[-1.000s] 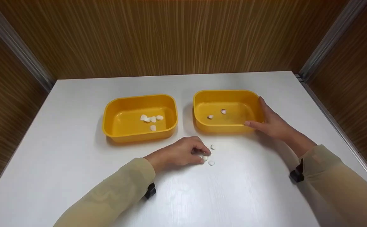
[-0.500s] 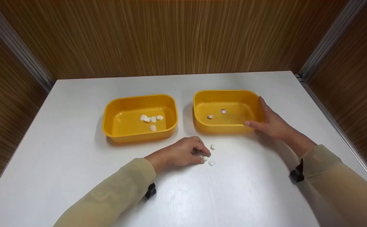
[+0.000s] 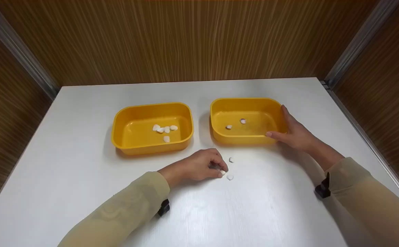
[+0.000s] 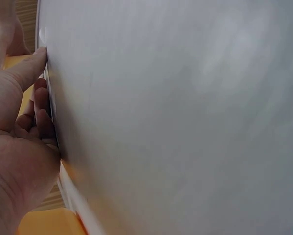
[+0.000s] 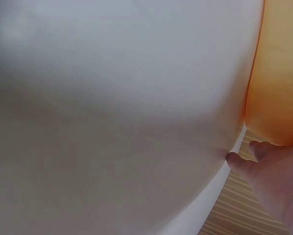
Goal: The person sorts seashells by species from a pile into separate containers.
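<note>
In the head view my left hand [image 3: 202, 165] pinches a small white shell [image 3: 223, 172] between thumb and forefinger, low at the tabletop. Two more small shells lie just beyond its fingertips: a greyish one [image 3: 231, 160] and a white one [image 3: 230, 177]. My right hand [image 3: 297, 133] holds the right end of the right yellow container [image 3: 240, 140], thumb over the near rim and fingers along the side. Two purple-marked shells [image 3: 243, 121] lie inside that container. In the left wrist view the left hand [image 4: 19, 117] hides most of what it pinches.
Left of the right container stands another yellow container [image 3: 151, 150] with several white shells [image 3: 166, 139] in it. Both stand on a white table [image 3: 240, 219]. Wood-grain panels [image 3: 192, 41] enclose the back and sides.
The shell between my left thumb and forefinger has tilted a little, and the fingertips have drawn slightly closer round it. The right hand and both containers have stayed in place.
</note>
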